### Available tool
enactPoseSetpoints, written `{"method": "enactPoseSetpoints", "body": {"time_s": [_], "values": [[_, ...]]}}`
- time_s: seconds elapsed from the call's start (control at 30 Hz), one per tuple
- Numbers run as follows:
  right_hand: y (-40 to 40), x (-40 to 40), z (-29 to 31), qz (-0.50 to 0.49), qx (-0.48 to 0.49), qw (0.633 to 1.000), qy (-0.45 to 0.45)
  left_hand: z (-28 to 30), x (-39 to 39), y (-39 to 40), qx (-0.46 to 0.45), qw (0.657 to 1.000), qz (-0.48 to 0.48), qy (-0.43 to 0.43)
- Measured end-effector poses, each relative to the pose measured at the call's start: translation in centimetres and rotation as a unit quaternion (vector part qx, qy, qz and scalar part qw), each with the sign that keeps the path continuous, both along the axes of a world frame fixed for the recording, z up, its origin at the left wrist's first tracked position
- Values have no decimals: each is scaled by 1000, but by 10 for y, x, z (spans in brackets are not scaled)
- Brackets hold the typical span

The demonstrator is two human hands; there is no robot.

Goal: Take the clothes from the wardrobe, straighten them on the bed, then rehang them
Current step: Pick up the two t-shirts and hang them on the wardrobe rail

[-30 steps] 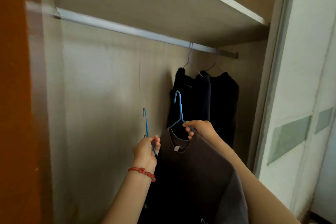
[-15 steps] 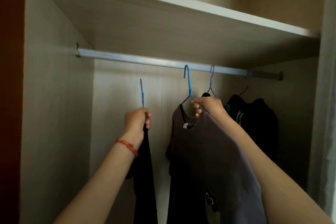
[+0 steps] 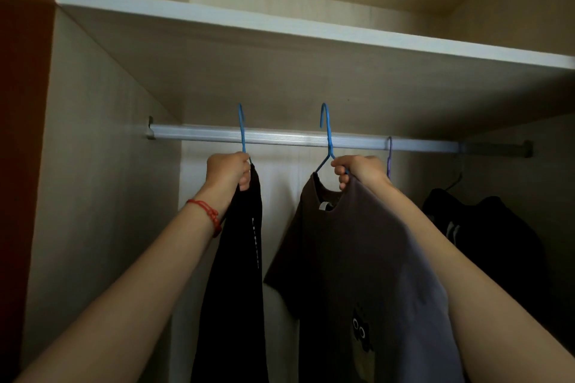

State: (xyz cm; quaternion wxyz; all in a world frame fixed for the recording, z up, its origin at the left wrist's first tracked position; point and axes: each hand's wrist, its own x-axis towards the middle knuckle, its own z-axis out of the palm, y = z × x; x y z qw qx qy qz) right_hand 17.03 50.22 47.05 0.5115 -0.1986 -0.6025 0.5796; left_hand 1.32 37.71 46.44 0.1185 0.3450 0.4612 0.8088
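Both arms reach up into the wardrobe. My left hand [image 3: 228, 169] grips a blue hanger [image 3: 241, 130] carrying a black garment [image 3: 236, 274] that hangs straight down. My right hand [image 3: 357, 169] grips a second blue hanger [image 3: 326, 134] with a grey-brown T-shirt [image 3: 357, 258] on it, a small cartoon print low on its front. Both hooks rise above the silver rail [image 3: 286, 137]; whether they rest on it I cannot tell.
A purple hanger [image 3: 389, 154] sits on the rail just right of my right hand. Dark clothes [image 3: 479, 227] hang at the rail's right end. A shelf board [image 3: 311, 28] runs close above the rail. The left wardrobe wall [image 3: 102, 165] is pale wood.
Both hands have lifted their hangers higher, from below the rail to hooks above it. The camera has tilted up and closer to the rail.
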Motion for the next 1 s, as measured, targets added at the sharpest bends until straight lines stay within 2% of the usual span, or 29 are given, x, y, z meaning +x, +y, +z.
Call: {"method": "enactPoseSetpoints", "body": {"time_s": [0.13, 0.33, 0.7, 1.0], "values": [[8, -16, 0, -14, -1, 1000, 2, 15, -15, 8, -20, 1000, 22, 0], [24, -42, -24, -21, 5, 998, -63, 7, -45, 22, -109, 994, 23, -2], [30, -67, -27, -46, 25, 995, -88, -6, -76, 16, -113, 989, 91, 18], [22, -93, -30, -30, 31, 996, -82, -12, -98, 8, -127, 983, 130, 27]]}}
